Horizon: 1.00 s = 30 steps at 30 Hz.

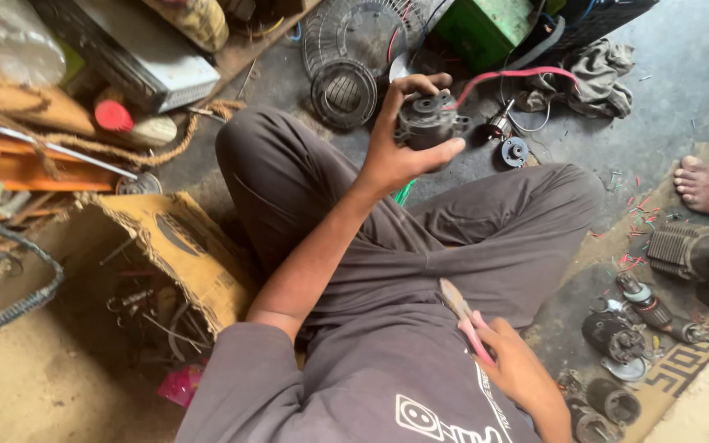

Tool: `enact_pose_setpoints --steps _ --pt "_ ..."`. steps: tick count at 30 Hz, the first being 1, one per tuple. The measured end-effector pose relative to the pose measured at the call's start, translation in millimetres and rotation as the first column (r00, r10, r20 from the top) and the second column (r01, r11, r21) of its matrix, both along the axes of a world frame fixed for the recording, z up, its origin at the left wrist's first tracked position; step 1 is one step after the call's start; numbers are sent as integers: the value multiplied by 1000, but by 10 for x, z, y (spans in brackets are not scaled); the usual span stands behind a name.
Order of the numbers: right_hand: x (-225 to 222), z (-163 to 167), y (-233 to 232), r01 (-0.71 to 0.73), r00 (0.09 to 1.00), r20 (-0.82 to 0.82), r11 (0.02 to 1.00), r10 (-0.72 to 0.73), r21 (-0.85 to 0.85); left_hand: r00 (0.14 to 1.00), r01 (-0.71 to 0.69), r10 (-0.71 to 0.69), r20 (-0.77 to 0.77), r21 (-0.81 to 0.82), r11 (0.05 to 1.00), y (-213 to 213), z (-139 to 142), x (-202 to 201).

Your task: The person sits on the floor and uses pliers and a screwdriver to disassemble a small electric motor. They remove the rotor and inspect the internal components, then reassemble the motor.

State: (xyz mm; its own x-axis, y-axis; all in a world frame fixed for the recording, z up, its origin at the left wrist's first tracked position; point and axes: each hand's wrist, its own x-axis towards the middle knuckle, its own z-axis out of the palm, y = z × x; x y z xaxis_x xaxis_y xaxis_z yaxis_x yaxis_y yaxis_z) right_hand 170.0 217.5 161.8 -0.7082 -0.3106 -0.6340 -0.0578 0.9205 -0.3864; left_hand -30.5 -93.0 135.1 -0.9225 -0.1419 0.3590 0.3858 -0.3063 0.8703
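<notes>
Head view looks down on a person sitting on the floor (683,74) in grey clothes, knees bent. Closest to the camera, the right hand (512,361) rests by the lap. Its grip is closed around a tool with pink handles (471,326), and the pale tip of the tool points up toward the legs. Just right of that hand, dark round motor parts (625,336) lie on a patterned mat (687,365). A bigger ribbed metal part (695,253) lies a bit past them.

On the left side sits a torn cardboard box (178,246) with wires and bits of metal inside.

Farther out, the left arm reaches forward over the knees. The left hand (395,143) is held up in the air above the floor. Its grip is wrapped around a small dark motor (427,121), with the thumb below and the fingers curled over the top. A red wire (510,74) runs from the motor off to the right.

On the floor near the motor lie a small round metal piece (515,151) and a grey rag (596,78). Beyond the hand stand round wire fan guards (346,57) and a green box (486,25). At the far right edge, another person's bare foot (707,187) rests on the floor.
</notes>
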Motion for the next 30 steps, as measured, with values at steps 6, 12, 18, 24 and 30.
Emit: enact_pose_setpoints --steps 6,12,18,24,30 --pt "-540 434 -297 -92 848 -531 986 5 -138 986 -159 163 15 -154 975 105 -152 -35" --pt "-1318 27 -708 -66 874 -461 906 -150 -418 940 -77 -130 315 566 820 -17 -372 -121" --pt "-1916 -1325 -1586 182 965 -158 967 -211 -180 908 143 -390 154 761 633 -174 -370 -170" --pt "-2071 -1730 -1598 259 868 -373 940 -327 -223 886 236 -462 39 819 523 -294 -318 -156" --pt "-2106 -1580 -1391 197 691 -711 980 -133 8 915 269 -404 -5 754 599 -334 -349 -130"
